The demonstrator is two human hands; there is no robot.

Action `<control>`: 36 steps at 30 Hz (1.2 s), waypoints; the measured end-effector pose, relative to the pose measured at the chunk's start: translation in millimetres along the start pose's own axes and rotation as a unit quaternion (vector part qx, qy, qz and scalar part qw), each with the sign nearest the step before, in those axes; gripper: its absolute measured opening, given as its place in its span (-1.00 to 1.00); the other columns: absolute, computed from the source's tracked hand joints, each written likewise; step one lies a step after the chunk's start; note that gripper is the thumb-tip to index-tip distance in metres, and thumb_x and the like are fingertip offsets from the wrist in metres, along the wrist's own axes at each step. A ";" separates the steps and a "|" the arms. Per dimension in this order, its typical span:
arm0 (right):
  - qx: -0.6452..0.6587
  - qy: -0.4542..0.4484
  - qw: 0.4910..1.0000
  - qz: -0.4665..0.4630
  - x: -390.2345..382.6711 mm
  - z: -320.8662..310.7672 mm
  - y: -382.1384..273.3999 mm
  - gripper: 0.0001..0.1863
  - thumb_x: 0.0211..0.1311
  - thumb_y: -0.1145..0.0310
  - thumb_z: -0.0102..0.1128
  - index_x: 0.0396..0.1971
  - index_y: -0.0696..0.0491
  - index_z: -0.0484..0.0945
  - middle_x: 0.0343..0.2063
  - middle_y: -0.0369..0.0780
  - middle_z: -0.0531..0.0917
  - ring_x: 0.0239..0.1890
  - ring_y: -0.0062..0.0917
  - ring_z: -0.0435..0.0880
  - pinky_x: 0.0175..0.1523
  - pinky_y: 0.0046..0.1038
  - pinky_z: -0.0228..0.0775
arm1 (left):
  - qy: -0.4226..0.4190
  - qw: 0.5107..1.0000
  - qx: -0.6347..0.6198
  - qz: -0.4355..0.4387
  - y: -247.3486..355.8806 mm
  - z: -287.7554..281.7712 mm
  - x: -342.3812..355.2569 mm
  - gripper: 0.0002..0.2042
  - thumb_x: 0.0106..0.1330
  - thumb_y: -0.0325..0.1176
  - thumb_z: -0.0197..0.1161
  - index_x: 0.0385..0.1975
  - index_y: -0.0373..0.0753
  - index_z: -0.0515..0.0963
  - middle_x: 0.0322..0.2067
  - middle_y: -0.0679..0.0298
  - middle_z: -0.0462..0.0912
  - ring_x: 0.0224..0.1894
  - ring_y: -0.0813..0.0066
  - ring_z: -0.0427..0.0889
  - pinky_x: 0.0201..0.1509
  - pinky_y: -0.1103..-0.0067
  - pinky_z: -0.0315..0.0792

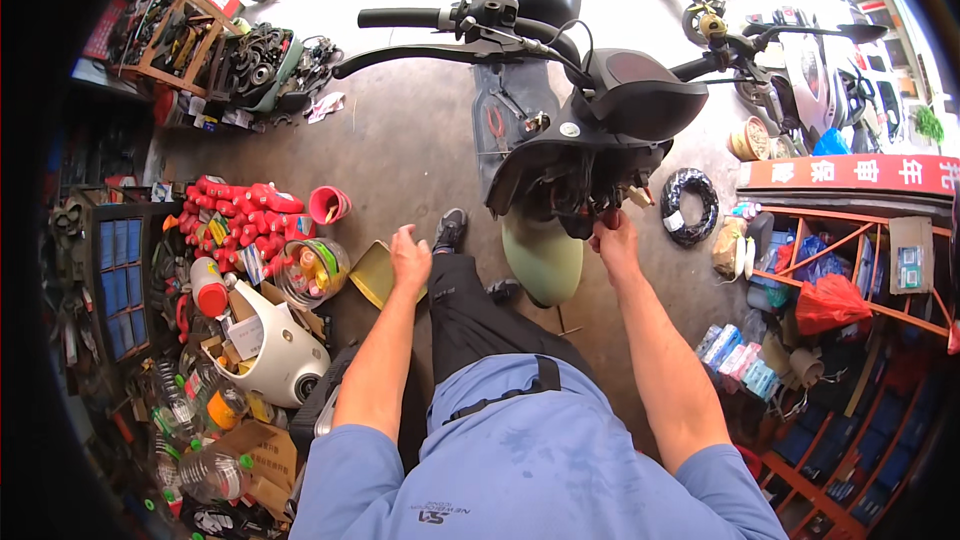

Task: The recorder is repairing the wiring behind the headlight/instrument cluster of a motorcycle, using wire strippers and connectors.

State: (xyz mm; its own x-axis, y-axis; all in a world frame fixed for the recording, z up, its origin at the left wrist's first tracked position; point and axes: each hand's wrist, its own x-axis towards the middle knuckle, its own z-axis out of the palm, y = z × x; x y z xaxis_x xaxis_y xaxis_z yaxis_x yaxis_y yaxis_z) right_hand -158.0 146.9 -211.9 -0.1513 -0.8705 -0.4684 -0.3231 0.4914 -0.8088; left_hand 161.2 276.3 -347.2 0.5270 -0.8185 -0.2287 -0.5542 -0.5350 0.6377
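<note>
A dark electric scooter stands before me with its front body (535,170) opened, showing dark internal parts and wiring (600,185). Its handlebar (400,18) crosses above, and a pale green front fender (540,265) hangs below. My right hand (612,238) is raised at the lower right of the opened front, fingers closed around something small that is mostly hidden. My left hand (410,258) is held out to the left of the fender, fingers loosely bent and apart, holding nothing. Red pliers (494,123) lie on the scooter's footboard (495,90).
At the left are red bottles (240,215), a red bucket (329,204), a white scooter panel (262,345), water bottles (210,475) and parts piles (270,70). At the right lie a coiled tyre (689,207), orange shelving (840,225) and other scooters (800,80). A yellow sheet (373,275) is on the floor.
</note>
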 end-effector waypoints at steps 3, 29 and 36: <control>-0.006 -0.001 1.000 0.001 -2.7 -2.9 -0.3 -0.89 0.09 0.57 0.03 -0.35 0.12 0.42 -0.57 -0.32 0.47 -0.62 -0.66 0.45 -0.56 -0.59 0.30 | 0.010 0.992 -0.101 0.080 66.6 3.8 0.8 -0.73 0.13 -0.48 0.17 -0.14 -0.33 0.45 -0.19 0.04 0.56 -0.09 0.19 0.56 0.04 0.40 0.42; 0.063 0.035 0.997 0.020 -13.5 -14.6 12.5 -0.92 0.11 0.56 0.04 -0.37 0.10 0.42 -0.56 -0.33 0.49 -0.59 -0.65 0.47 -0.49 -0.58 0.33 | -0.187 0.926 -0.308 0.116 257.0 33.8 -1.2 -0.86 0.21 -0.47 0.17 -0.31 -0.38 0.43 -0.41 0.09 0.65 -0.33 0.40 0.65 -0.23 0.53 0.49; 0.130 0.025 0.990 0.055 -13.8 -15.7 18.9 -0.86 0.06 0.52 0.13 -0.33 0.13 0.46 -0.51 -0.27 0.57 -0.55 -0.61 0.54 -0.47 -0.50 0.43 | -0.285 0.851 -0.435 0.074 260.3 8.8 1.8 -0.90 0.27 -0.55 0.09 -0.28 -0.39 0.38 -0.34 0.14 0.65 -0.33 0.52 0.61 -0.20 0.60 0.49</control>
State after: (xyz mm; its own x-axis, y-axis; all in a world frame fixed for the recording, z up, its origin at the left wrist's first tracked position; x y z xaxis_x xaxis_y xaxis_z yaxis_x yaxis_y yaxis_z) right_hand -176.7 167.8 -215.1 -0.2197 -0.8081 -0.5466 -0.0514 0.5690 -0.8207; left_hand 12.2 133.7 -188.0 -0.0422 -0.9644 -0.2609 0.2292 -0.2636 0.9370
